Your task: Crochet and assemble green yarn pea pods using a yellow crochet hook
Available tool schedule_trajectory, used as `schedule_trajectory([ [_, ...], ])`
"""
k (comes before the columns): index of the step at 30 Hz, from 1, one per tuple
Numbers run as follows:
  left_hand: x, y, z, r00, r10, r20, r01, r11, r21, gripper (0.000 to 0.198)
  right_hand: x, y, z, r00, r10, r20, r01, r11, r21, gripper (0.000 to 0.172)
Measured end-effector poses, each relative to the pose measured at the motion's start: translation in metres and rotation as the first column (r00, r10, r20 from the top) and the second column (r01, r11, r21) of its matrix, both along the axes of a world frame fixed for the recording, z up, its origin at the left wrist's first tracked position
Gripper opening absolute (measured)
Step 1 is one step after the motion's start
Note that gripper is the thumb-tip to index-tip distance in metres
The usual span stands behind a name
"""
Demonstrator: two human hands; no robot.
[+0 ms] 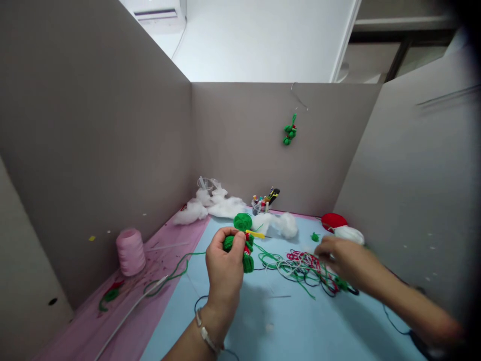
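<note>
Pinching between thumb and curled fingers, your left hand (224, 258) has the green-and-red crocheted piece (248, 262) held firmly, raised over the blue table surface (285, 331) near the middle of the view. A yellow-handled hook (256, 234) shows right at the piece's upper edge — whether it is caught in the stitches or lies behind them, you cannot tell from here.

Your right hand (338, 254) is well apart from the left, its fingers bent downward at the right end of a tangle of green, white, red and dark yarn (296, 265). Its fingertips are blurred and partly hidden, so how far they are open, and whether they have hold of a strand, cannot be told.

Just beyond your left hand sits a green yarn ball (242, 221), with white stuffing (287, 225) near it. Red yarn (333, 221) and white yarn (349, 234) lie beyond your right hand — side by side near the partition (413, 200).
</note>
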State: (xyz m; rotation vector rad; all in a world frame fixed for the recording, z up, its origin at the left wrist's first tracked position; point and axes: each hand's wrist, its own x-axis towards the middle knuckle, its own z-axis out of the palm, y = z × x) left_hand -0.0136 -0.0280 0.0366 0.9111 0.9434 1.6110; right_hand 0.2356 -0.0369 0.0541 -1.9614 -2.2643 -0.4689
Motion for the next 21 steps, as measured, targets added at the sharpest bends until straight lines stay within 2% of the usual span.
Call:
schedule_trajectory([
  [2, 0.001, -0.001, 0.000, 1.000, -0.002, 0.000, 0.002, 1.000, 0.004, 0.021, -0.009, -0.010, -0.035, 0.998, 0.027, -0.062, -0.035, 0.989, -0.142, 0.018],
  [4, 0.001, -0.001, 0.000, 1.000, -0.003, 0.003, 0.003, 1.000, 0.006, 0.021, -0.018, -0.016, -0.062, 0.994, -0.044, -0.097, 0.027, 0.986, -0.166, 0.018],
  [6, 0.002, -0.002, 0.000, 1.000, -0.005, 0.001, 0.005, 1.000, 0.003, 0.020, -0.022, -0.017, -0.077, 0.984, -0.113, -0.137, 0.089, 0.982, -0.166, 0.015],
  [7, 0.002, -0.002, 0.000, 1.000, -0.008, -0.002, 0.008, 1.000, 0.003, 0.020, -0.021, -0.016, -0.079, 0.978, -0.126, -0.163, 0.097, 0.980, -0.174, 0.015],
  [9, 0.002, -0.003, 0.000, 1.000, -0.020, -0.005, 0.020, 1.000, 0.004, 0.020, -0.013, -0.016, -0.072, 0.967, -0.098, -0.236, 0.048, 0.977, -0.207, 0.015],
  [13, 0.001, -0.001, -0.001, 0.998, -0.055, -0.008, 0.055, 0.998, -0.008, 0.020, 0.013, -0.020, -0.028, 0.899, 0.056, -0.435, -0.163, 0.963, -0.213, 0.019],
  [14, 0.001, 0.000, -0.002, 0.998, -0.067, -0.006, 0.067, 0.998, -0.015, 0.021, 0.018, -0.022, -0.015, 0.853, 0.091, -0.514, -0.197, 0.968, -0.155, 0.025],
  [15, 0.002, 0.000, -0.002, 0.997, -0.081, -0.001, 0.081, 0.996, -0.023, 0.021, 0.020, -0.024, -0.004, 0.712, 0.159, -0.684, -0.260, 0.965, -0.046, 0.028],
  [16, 0.002, 0.001, -0.003, 0.995, -0.097, 0.007, 0.097, 0.995, -0.031, 0.022, 0.020, -0.025, 0.006, 0.597, 0.172, -0.783, -0.266, 0.964, 0.009, 0.026],
  [18, 0.002, 0.002, -0.005, 0.992, -0.127, 0.022, 0.128, 0.991, -0.049, 0.023, 0.014, -0.028, 0.021, 0.525, 0.175, -0.833, -0.242, 0.969, 0.051, 0.028],
  [19, 0.002, 0.002, -0.006, 0.989, -0.148, 0.025, 0.149, 0.987, -0.056, 0.023, 0.009, -0.029, 0.027, 0.426, 0.154, -0.891, -0.238, 0.970, 0.054, 0.028],
  [21, 0.002, 0.002, -0.007, 0.978, -0.208, 0.027, 0.210, 0.975, -0.067, 0.022, -0.004, -0.028, 0.033, 0.063, 0.091, -0.994, -0.247, 0.966, 0.072, 0.025],
])
